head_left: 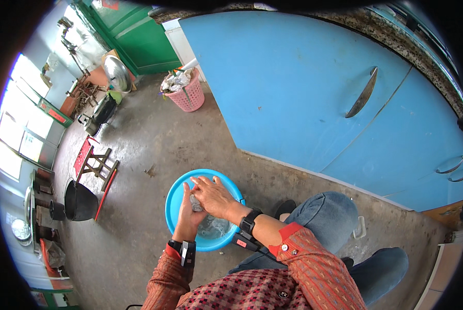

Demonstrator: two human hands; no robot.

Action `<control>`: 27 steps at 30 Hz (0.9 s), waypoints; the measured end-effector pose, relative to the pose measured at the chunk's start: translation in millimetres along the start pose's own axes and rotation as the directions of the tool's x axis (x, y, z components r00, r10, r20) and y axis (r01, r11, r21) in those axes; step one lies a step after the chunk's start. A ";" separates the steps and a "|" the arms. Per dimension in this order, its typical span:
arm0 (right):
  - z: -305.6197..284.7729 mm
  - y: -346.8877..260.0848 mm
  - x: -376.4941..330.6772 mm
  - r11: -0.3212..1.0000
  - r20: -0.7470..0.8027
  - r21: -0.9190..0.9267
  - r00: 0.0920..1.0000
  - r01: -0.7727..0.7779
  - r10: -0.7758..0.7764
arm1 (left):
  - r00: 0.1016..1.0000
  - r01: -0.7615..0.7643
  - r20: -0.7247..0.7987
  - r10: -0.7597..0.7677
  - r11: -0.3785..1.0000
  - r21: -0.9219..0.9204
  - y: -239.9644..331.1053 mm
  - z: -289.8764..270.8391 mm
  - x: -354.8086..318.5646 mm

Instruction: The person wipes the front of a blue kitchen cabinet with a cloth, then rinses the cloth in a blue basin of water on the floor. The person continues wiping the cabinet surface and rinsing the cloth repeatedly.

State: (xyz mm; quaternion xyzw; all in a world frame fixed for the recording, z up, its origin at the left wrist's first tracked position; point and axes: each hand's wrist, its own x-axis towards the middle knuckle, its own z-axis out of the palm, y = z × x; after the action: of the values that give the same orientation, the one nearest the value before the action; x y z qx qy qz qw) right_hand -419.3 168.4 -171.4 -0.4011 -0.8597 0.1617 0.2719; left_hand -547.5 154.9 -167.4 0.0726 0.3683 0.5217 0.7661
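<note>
A light-blue round plastic basin (171, 202) stands on the floor in front of me, with cloudy, sudsy water (214, 227) in it. Over the basin my two hands come together around a small grey-white wad (195, 203), whose kind I cannot make out. My left hand (186, 214) holds the wad from the left side, thumb pointing up. From the right, my right hand (214, 197) reaches across and presses on it, its fingers bent over the top. A bit of red shows between the fingers. Part of the wad is hidden by the hands.
Blue cabinets (293, 88) run along the right. A pink waste basket (187, 95) full of rubbish stands beyond the basin. To the left are a small wooden stool (98, 165), a black bucket (80, 200) and a red stick (105, 195). My knees (322, 219) are close at right.
</note>
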 end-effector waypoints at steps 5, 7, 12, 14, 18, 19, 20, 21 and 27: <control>1.1 6.3 10.3 0.881 0.162 0.406 0.968 -0.242 0.192 | 0.998 -0.068 -0.002 0.069 0.981 0.184 -1.5 5.1 11.2; -1.2 15.2 19.3 0.674 0.182 0.687 0.962 -0.272 0.203 | 0.996 -0.092 0.022 0.089 0.961 0.260 5.2 4.3 19.6; -3.9 37.6 30.7 0.513 0.097 0.818 0.941 -0.261 0.324 | 0.967 -0.022 -0.234 0.102 0.947 0.321 22.6 -2.3 20.6; -2.0 40.4 31.0 0.555 0.111 0.774 0.929 -0.303 0.353 | 0.965 -0.046 -0.225 0.133 0.935 0.353 21.5 1.4 17.4; 2.1 39.3 26.2 0.594 0.145 0.715 0.910 -0.369 0.389 | 0.940 -0.097 -0.264 0.215 0.913 0.397 16.4 15.7 13.5; 2.4 39.0 25.2 0.627 0.124 0.695 0.918 -0.351 0.376 | 0.944 -0.075 -0.265 0.195 0.912 0.403 16.9 18.5 11.9; 2.6 38.4 24.1 0.642 0.126 0.681 0.920 -0.352 0.371 | 0.950 -0.075 -0.245 0.191 0.906 0.416 17.9 20.6 10.4; 2.3 38.5 23.9 0.639 0.137 0.676 0.914 -0.368 0.381 | 0.948 -0.063 -0.259 0.187 0.904 0.422 19.3 22.1 8.5; 5.1 39.0 24.6 0.565 0.207 0.738 0.921 -0.369 0.330 | 0.975 -0.092 -0.146 0.167 0.902 0.422 20.4 23.0 9.0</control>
State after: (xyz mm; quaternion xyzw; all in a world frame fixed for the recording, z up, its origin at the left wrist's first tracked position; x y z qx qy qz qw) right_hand -411.8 211.7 -186.6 -0.4061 -0.6188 0.5689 0.3584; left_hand -546.4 177.9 -145.2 0.2100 0.5319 0.4863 0.6607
